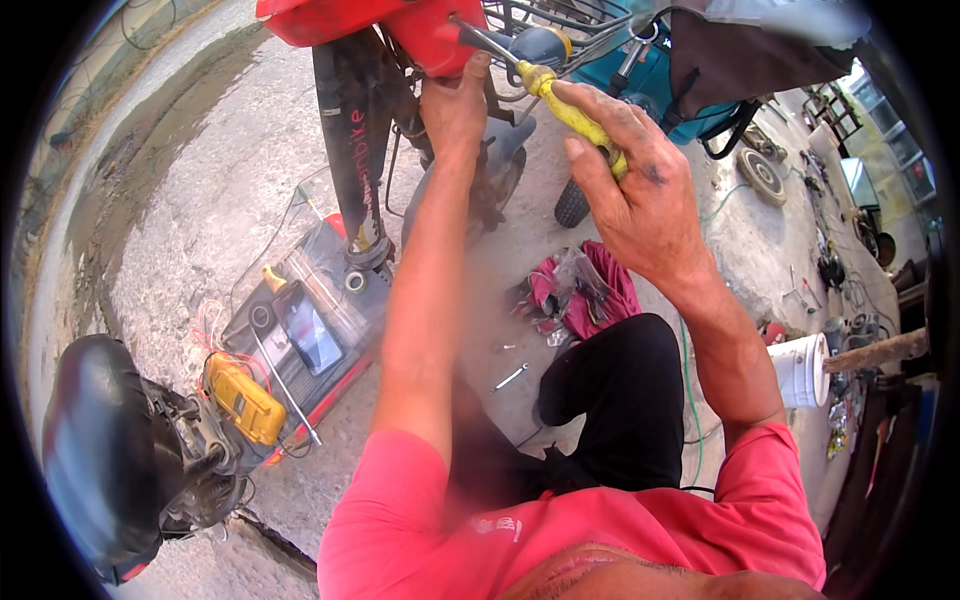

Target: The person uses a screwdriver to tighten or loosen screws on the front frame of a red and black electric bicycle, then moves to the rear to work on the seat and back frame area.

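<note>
My right hand (640, 175) is closed round the yellow handle of a screwdriver (575, 115). Its metal shaft slants up and left to the red body panel (425, 35) of a bike at the top. I cannot make out whether the tip sits in a screw. Against the lower edge of that panel, my left hand (455, 115) grips with its thumb up, while most of its fingers are hidden. Right of the shaft is a dark rounded part with a yellow rim (542, 46). A black front fork cover (350, 130) stands left of my left hand.
Lower left, a phone (312, 330) and a yellow multimeter (243, 398) lie by a black seat (95, 450). A small wrench (510, 377) and a crumpled pink bag (600, 290) are on the concrete. To the right stand a white bucket (798, 370) and a loose wheel (760, 177).
</note>
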Demonstrator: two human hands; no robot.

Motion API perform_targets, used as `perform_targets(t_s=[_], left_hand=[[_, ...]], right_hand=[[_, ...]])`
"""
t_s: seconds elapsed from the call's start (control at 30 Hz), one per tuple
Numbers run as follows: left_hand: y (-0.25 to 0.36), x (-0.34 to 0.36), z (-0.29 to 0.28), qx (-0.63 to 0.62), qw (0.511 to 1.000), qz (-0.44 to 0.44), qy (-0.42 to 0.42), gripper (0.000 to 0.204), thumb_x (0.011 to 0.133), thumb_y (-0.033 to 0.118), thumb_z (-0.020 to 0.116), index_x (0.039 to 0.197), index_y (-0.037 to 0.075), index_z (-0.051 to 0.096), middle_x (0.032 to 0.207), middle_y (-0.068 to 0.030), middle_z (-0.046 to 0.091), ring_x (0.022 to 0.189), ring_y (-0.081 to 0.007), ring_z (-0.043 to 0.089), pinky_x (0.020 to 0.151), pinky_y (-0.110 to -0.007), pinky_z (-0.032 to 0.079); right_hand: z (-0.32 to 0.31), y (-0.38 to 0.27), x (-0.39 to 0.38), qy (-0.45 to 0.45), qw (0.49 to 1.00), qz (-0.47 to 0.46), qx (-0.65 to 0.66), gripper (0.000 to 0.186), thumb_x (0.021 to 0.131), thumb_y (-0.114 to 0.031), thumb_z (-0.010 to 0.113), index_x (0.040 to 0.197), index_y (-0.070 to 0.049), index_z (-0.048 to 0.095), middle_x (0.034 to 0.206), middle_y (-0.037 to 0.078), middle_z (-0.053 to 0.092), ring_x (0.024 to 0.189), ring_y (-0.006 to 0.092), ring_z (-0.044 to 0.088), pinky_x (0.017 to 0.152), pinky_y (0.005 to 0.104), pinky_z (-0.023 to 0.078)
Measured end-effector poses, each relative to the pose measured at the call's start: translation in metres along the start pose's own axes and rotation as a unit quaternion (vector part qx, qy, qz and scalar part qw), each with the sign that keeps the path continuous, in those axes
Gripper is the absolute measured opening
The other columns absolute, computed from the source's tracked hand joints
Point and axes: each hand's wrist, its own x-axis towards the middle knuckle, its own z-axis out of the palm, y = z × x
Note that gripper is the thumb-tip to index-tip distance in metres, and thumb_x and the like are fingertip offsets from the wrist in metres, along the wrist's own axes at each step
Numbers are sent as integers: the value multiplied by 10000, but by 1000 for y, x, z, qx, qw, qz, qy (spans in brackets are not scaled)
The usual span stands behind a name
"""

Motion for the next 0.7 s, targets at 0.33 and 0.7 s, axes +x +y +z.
perform_targets(t_s=[0.33, 0.7], left_hand=[[7, -1, 0, 2, 1000, -9, -4, 626, 859, 464, 812, 1219, -28, 671, 1140, -165, 746, 1075, -285, 700, 947, -387, 510], [3, 1, -1, -13, 1000, 15, -16, 617, 891, 461, 788, 1214, -47, 655, 1080, -144, 742, 935, -244, 734, 713, -360, 611]], right_hand=[[6, 1, 2, 18, 997, 38, 59, 362, 937, -125, 670, 1298, -102, 661, 1079, 169, 710, 952, 354, 683, 822, 420, 553], [1, -7, 0, -21, 989, -31, -143, 421, 874, -92, 711, 1277, -203, 667, 964, 96, 641, 820, 310, 695, 652, 410, 572]])
